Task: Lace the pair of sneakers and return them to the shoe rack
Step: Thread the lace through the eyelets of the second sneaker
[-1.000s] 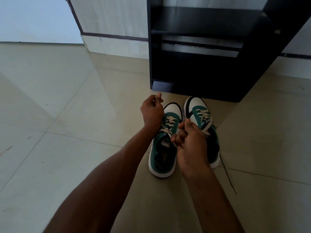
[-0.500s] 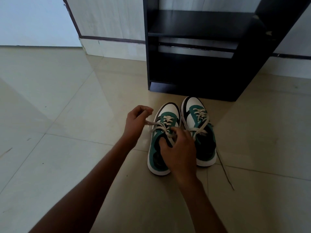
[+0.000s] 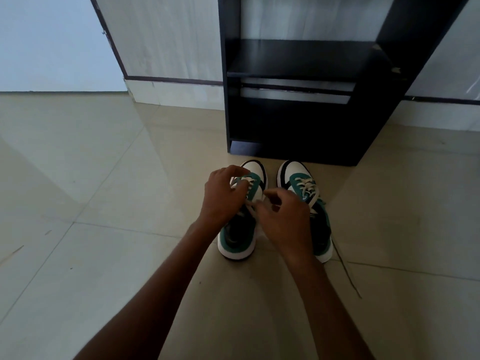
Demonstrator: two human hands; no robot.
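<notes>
Sneakers [image 3: 306,193] stand side by side just before the shoe rack [image 3: 298,120]; the left hand [image 3: 220,197] and right hand [image 3: 284,219] pinch the left sneaker's soft, limp lace [image 3: 250,205], likely best gripped near its tips.

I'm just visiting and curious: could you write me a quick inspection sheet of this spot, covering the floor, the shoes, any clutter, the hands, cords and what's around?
Surface: glossy beige tiled floor, a few small specks.
Job's things: left sneaker and right sneaker side by side on the floor, toes toward the dark shoe rack; the shelves in view are bare.
Clutter: nothing seen.
Grippers: left hand and right hand both on the left sneaker's laces.
Cables: none; a loose lace trails from the right sneaker across the floor.
Surroundings: pale wall with a dark trim strip.
</notes>
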